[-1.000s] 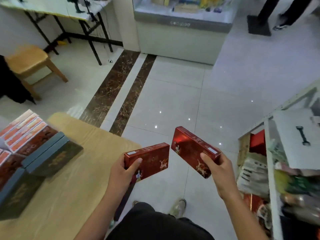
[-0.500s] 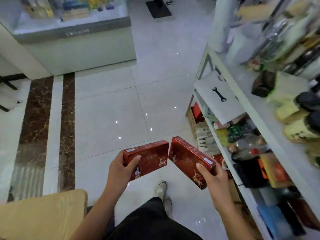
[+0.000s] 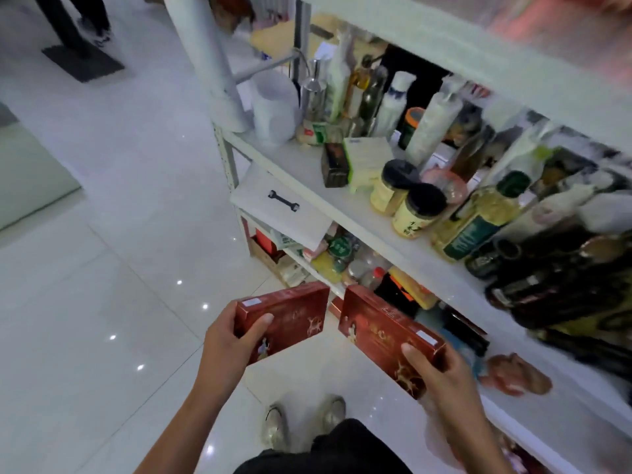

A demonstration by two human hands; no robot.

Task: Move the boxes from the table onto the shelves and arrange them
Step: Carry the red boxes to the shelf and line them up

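I carry two flat red boxes with gold figures printed on them. My left hand grips the near end of the left red box, thumb on its face. My right hand grips the lower end of the right red box. Both boxes hang side by side over the floor, just in front of the white shelf unit. The table is out of view.
The middle shelf is crowded with jars, bottles and a small dark box. A white board with a black wrench juts from the lower shelf. Packets fill the shelves below. A person's legs stand far left. My shoes are on white tiles.
My view has swung right from the table to the shelves, which now fill the right side. Both hands keep their boxes, now brought closer together near the shelf edge.
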